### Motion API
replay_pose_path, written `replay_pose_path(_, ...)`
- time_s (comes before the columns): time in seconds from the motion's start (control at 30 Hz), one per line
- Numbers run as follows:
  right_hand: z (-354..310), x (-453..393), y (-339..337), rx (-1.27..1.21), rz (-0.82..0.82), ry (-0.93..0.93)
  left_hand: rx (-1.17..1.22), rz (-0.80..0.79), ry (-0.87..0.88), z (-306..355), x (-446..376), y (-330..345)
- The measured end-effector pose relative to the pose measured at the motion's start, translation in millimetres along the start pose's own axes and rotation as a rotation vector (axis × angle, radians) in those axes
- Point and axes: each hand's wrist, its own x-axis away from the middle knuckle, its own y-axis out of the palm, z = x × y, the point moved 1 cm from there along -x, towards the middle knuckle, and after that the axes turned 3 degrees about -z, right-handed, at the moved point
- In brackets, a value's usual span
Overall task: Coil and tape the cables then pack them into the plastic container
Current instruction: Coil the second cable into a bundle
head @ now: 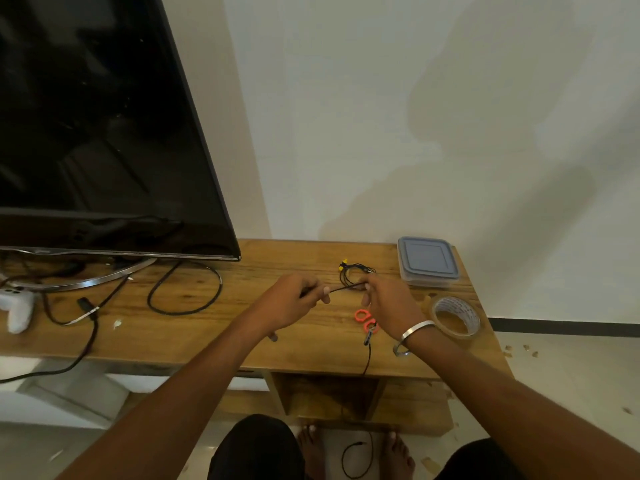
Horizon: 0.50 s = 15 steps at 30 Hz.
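A thin black cable [344, 288] is stretched between my two hands above the wooden table [284, 344]. My left hand [294, 301] pinches one end of it. My right hand [384, 303] grips the other part and hangs over the orange-handled scissors [364, 318]. The cable runs on past the scissors, down over the table's front edge to the floor. Just behind my right hand lies a small coiled black cable with yellow plugs [353, 270]. The closed plastic container with a blue-grey lid [426, 260] sits at the back right. A roll of clear tape [455, 317] lies at the right edge.
A large black TV [104, 126] on a curved metal stand fills the left. A thick black cable [187, 289] loops below it, and a white game controller [15, 306] lies far left. My bare feet [349, 448] stand under the table beside a cable end.
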Motion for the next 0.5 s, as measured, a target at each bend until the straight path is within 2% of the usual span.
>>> replay_pose_path(0.1, 1, 5, 3, -0.087, -0.019, 0.008, 0.02, -0.005, 0.006, 1, -2, 5)
replay_pose_path(0.2, -12, 8, 12, -0.06, -0.062, -0.182, 0.035, -0.016, 0.032, 7, -6, 12)
replay_pose_path(0.27, -21, 7, 17, -0.045, -0.111, -0.24, 0.029, -0.014, 0.047, 11, -8, 14)
replay_pose_path(0.37, -22, 2, 15, 0.043, -0.126, -0.203, 0.035, 0.011, 0.019, 10, -7, 9)
replay_pose_path(0.5, -14, -2, 8, 0.084, -0.068, -0.126, 0.102, -0.016, -0.011, 1, -2, 6)
